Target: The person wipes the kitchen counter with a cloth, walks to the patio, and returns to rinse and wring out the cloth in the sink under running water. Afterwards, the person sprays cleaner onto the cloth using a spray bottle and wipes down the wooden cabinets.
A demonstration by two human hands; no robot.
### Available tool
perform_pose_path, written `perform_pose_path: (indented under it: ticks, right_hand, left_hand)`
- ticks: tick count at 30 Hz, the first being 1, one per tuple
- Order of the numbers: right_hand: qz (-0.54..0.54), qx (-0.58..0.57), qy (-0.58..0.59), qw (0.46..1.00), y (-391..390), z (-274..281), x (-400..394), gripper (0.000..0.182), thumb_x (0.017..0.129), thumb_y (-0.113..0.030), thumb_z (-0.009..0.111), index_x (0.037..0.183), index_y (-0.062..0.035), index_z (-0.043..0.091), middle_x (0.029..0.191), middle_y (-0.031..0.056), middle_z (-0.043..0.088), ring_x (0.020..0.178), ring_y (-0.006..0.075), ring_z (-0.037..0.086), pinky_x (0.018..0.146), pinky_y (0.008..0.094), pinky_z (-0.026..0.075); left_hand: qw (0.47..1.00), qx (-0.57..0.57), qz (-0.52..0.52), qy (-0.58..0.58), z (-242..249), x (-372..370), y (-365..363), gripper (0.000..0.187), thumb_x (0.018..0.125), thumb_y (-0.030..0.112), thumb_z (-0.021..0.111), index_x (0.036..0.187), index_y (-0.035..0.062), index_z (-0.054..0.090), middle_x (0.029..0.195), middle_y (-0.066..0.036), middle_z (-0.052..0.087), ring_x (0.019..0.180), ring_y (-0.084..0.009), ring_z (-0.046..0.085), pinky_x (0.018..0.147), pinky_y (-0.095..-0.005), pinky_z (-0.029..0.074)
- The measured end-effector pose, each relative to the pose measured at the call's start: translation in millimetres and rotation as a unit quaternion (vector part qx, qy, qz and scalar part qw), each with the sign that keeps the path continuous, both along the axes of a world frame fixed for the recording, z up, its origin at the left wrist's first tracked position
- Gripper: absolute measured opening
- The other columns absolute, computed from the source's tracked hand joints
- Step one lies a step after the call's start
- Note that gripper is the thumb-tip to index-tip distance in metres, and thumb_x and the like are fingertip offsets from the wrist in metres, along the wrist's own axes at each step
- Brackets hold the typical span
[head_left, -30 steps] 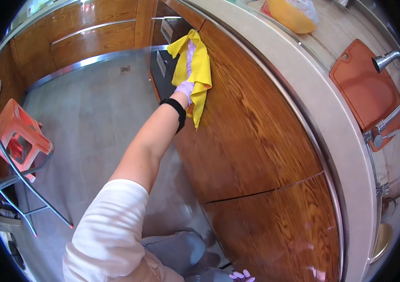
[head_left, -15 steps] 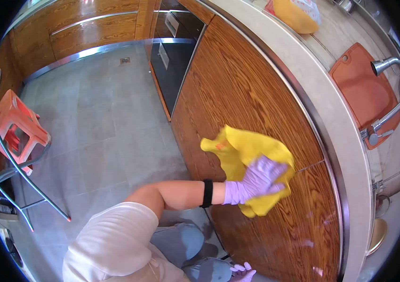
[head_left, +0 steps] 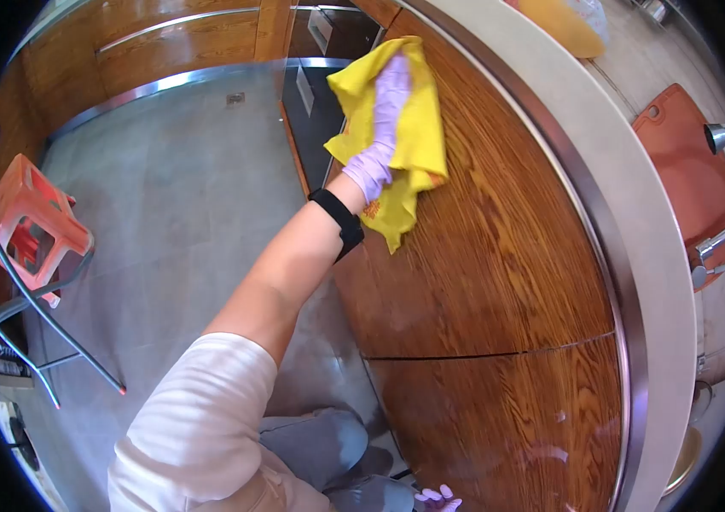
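My left hand, in a purple glove, presses a yellow cloth against the upper part of the wood-grain cabinet front, close to the dark drawers. The fingers lie stretched together over the cloth, which hangs down in folds around the wrist. Orange marks show on its lower part. At the bottom edge my right hand, gloved in purple too, is only partly in view. Its fingers are spread, and nothing shows in them. It is near the foot of the cabinet.
Dark drawers stand beyond the cabinet. A pale countertop along the right bears an orange-brown cutting board and a metal faucet. An orange plastic stool and a metal-framed folding piece stand at left on grey tiles.
My left hand has slid the yellow cloth from the middle of the cabinet up to its far end by the drawers, with the arm reaching out further. My right hand has barely moved.
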State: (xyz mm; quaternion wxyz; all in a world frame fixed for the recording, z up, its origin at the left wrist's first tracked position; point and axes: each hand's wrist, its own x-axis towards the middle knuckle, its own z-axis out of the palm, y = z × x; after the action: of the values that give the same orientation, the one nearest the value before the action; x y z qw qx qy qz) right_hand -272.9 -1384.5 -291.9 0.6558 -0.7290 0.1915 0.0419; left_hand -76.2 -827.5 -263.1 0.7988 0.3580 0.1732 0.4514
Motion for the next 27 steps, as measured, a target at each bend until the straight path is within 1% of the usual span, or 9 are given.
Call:
perform_pose_path:
  ticks: [1,2,4,5,7,17,23,26,27]
  right_hand:
    - [0.010,-0.010,-0.004,1.000,0,-1,0,0.052,0.097,-0.044,0.034,0.108,0.0020,0.055,0.079,0.0121,0.060,0.069,0.0209,0.054,0.069,0.0323,0.045]
    - [0.021,-0.019,-0.007,1.000,0,-2,0,0.053,0.097,-0.045,0.034,0.107,0.0021,0.056,0.078,0.0117,0.060,0.069,0.0204,0.054,0.070,0.0321,0.045]
    - [0.010,-0.032,0.006,0.999,2,-5,-2,0.053,0.096,-0.045,0.034,0.106,0.0024,0.056,0.077,0.0116,0.061,0.069,0.0199,0.054,0.070,0.0320,0.045]
    - [-0.004,-0.045,0.017,0.999,1,-6,-3,0.054,0.096,-0.046,0.034,0.105,0.0028,0.057,0.076,0.0115,0.061,0.069,0.0193,0.054,0.071,0.0318,0.044]
    - [-0.002,-0.047,0.023,0.999,-4,-8,-10,0.055,0.096,-0.046,0.035,0.105,0.0033,0.057,0.076,0.0115,0.061,0.069,0.0191,0.054,0.070,0.0318,0.044]
    - [-0.032,-0.112,0.001,0.993,-26,-11,-44,0.053,0.096,-0.045,0.036,0.103,0.0040,0.056,0.073,0.0100,0.060,0.068,0.0183,0.054,0.068,0.0322,0.043]
    - [-0.063,-0.033,-0.012,0.997,-41,-17,-51,0.052,0.096,-0.044,0.037,0.103,0.0033,0.056,0.074,0.0112,0.059,0.067,0.0184,0.053,0.063,0.0308,0.044]
    - [-0.063,-0.001,-0.015,0.998,-43,-17,-53,0.052,0.096,-0.045,0.037,0.103,0.0030,0.055,0.074,0.0109,0.059,0.067,0.0182,0.053,0.061,0.0302,0.044]
    - [-0.064,0.009,-0.015,0.998,-43,-17,-56,0.051,0.096,-0.045,0.037,0.103,0.0029,0.055,0.074,0.0109,0.058,0.067,0.0182,0.053,0.061,0.0301,0.044]
  left_hand:
    - [0.986,0.038,0.017,0.159,-46,5,28,0.054,0.095,0.051,0.029,0.118,0.0080,0.052,0.102,-0.008,0.058,0.084,-0.0179,0.055,0.073,-0.0315,0.047]
    - [0.989,-0.071,-0.105,-0.077,-148,27,91,0.047,0.090,0.048,0.049,0.118,0.0112,0.054,0.107,-0.006,0.062,0.091,-0.0202,0.060,0.078,-0.0351,0.050]
    - [0.986,-0.111,-0.032,0.117,-166,-3,51,0.050,0.089,0.053,0.041,0.112,0.0115,0.057,0.096,-0.012,0.062,0.082,-0.0273,0.062,0.070,-0.0388,0.050]
    - [0.951,-0.304,-0.022,0.047,-184,-8,42,0.043,0.092,0.041,0.037,0.114,0.0105,0.056,0.103,-0.015,0.063,0.094,-0.0306,0.061,0.080,-0.0459,0.050]
    - [0.950,-0.304,-0.055,-0.055,-257,-11,27,0.047,0.093,0.037,0.035,0.127,0.0072,0.047,0.126,-0.019,0.051,0.118,-0.0326,0.048,0.100,-0.0486,0.038]
    - [0.882,-0.460,-0.104,-0.014,-357,-48,-206,0.053,0.090,0.039,0.037,0.132,0.0078,0.040,0.135,-0.018,0.035,0.126,-0.0344,0.032,0.104,-0.0484,0.026]
    - [0.902,-0.408,-0.137,-0.025,-254,-38,-261,0.057,0.089,0.041,0.039,0.136,0.0082,0.035,0.141,-0.017,0.026,0.131,-0.0355,0.023,0.107,-0.0484,0.019]
    - [0.987,-0.123,0.053,0.087,-136,-12,-241,0.060,0.088,0.042,0.039,0.138,0.0084,0.033,0.144,-0.017,0.022,0.133,-0.0360,0.018,0.108,-0.0483,0.016]
    - [0.952,0.076,0.161,0.249,-96,-2,-233,0.061,0.088,0.042,0.040,0.138,0.0085,0.032,0.145,-0.017,0.020,0.134,-0.0362,0.017,0.109,-0.0483,0.015]
